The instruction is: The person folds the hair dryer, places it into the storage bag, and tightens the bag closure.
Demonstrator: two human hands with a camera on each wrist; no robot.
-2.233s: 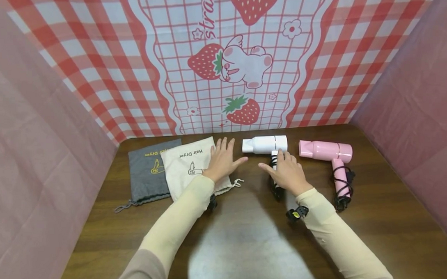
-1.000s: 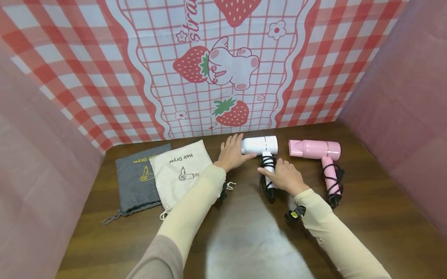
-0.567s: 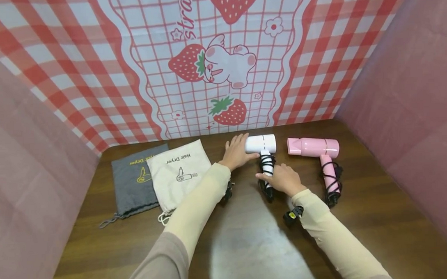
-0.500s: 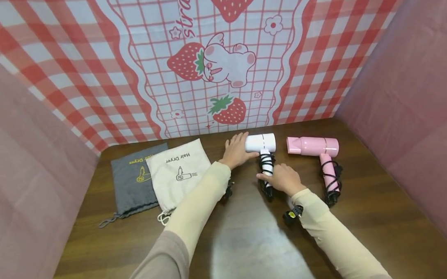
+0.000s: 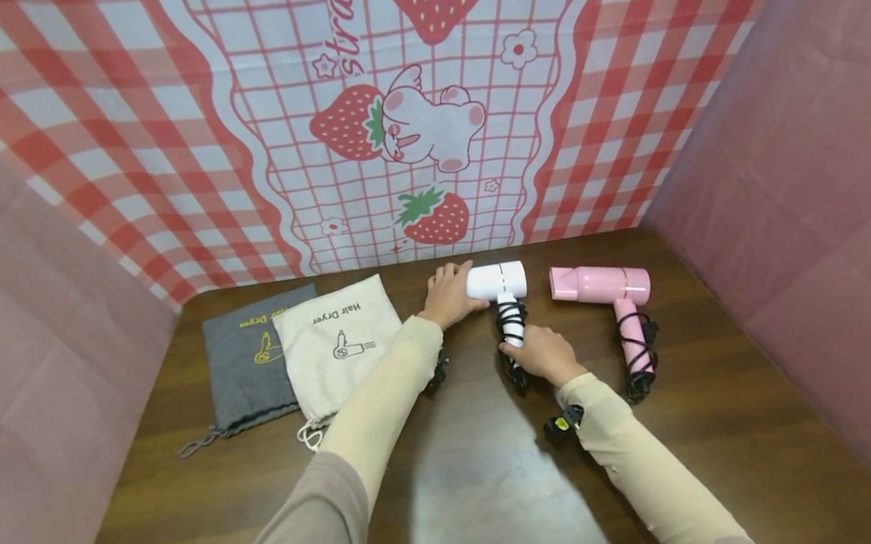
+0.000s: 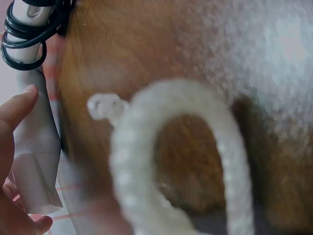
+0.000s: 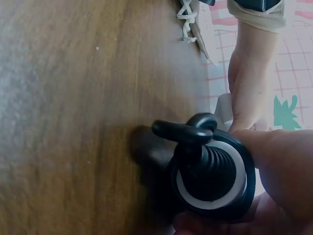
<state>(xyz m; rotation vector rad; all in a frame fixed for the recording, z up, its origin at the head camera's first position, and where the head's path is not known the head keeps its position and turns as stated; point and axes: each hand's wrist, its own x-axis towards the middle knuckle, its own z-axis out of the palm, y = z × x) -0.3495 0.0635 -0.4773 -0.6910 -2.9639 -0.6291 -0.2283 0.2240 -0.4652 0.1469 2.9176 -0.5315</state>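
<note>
A white hair dryer (image 5: 488, 281) lies at the back of the table, its handle wound with a black cord. My left hand (image 5: 449, 294) grips its nozzle end; in the left wrist view the thumb (image 6: 23, 104) lies along the barrel and fingertips show on the far side of the nozzle (image 6: 35, 183). Around the lower handle, my right hand (image 5: 545, 353) has its thumb across the near side. Seen from the right wrist, the black cord end (image 7: 208, 166) of the handle points at the camera, the palm beside it. The left hand hides the nozzle tip in the head view.
To the right lies a pink hair dryer (image 5: 600, 285), also cord-wrapped. On the left, a cream drawstring bag (image 5: 340, 339) overlaps a grey one (image 5: 240, 367), partly under the left forearm. A checked strawberry cloth (image 5: 431, 136) hangs behind the wooden table (image 5: 479, 479); pink cloth walls flank it.
The left hand has moved right from over the cream bag onto the white dryer's nozzle. The right hand has slid down the handle and its fingers have closed round it. The head view has shifted slightly.
</note>
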